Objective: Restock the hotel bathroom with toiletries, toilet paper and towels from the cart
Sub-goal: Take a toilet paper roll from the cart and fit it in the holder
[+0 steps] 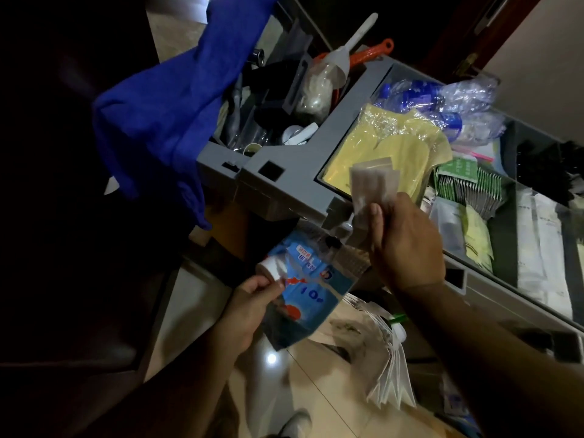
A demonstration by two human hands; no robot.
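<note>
Two hands, apart, both loaded: left hand (249,306) pinches a blue pouch (311,300) at its white cap (268,268), low beside the cart (284,184); right hand (407,245) grips clear sachets (373,181) above it, likely gathered for one trip.

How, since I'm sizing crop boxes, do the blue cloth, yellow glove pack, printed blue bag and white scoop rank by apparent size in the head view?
1. blue cloth, largest.
2-3. yellow glove pack and printed blue bag look alike; the bag is nearer the camera, so unranked.
4. white scoop.
</note>
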